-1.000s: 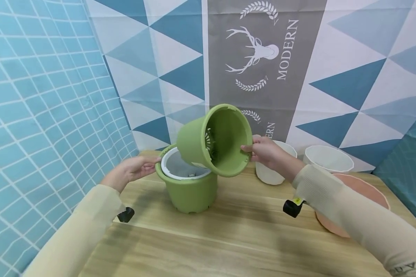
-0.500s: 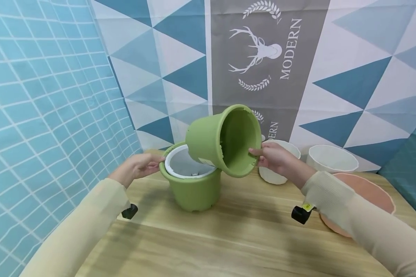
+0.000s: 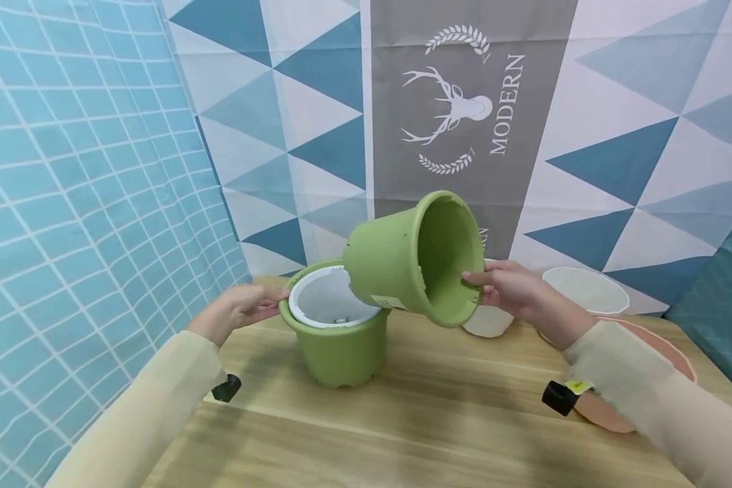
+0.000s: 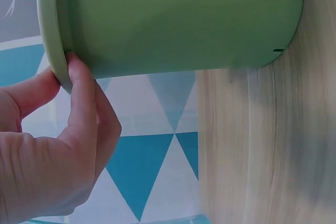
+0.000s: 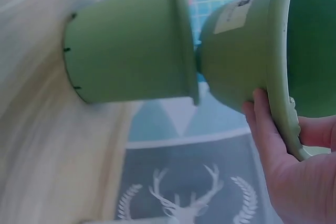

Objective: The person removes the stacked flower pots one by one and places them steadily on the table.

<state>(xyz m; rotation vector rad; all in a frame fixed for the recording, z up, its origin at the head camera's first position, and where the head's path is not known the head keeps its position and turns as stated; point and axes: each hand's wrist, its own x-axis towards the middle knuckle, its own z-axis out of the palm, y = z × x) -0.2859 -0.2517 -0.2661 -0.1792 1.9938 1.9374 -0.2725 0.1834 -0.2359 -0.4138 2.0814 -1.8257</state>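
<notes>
A green flowerpot (image 3: 341, 356) stands upright on the table with a white pot (image 3: 332, 298) nested inside it. My left hand (image 3: 244, 308) pinches its rim at the left; in the left wrist view the thumb and fingers (image 4: 81, 98) grip that rim from both sides. A second green flowerpot (image 3: 384, 257) is held tilted in the air, its mouth turned to the right. On its right rim my right hand (image 3: 515, 288) keeps a pinch, thumb inside and fingers outside. The raised pot's base hangs above the right edge of the standing one. A pale label (image 5: 233, 14) shows on its side.
Behind my right arm are a white pot (image 3: 488, 322), another white pot (image 3: 585, 288) and an orange pot (image 3: 604, 410), partly hidden. A patterned cloth wall (image 3: 317, 102) rises behind the wooden table (image 3: 402, 434). Blue tiled cloth (image 3: 85, 203) lines the left side.
My right hand has moved to the right, drawing the raised green flowerpot away from the standing one. My left hand stays on the standing pot's rim. The head view has shifted slightly.
</notes>
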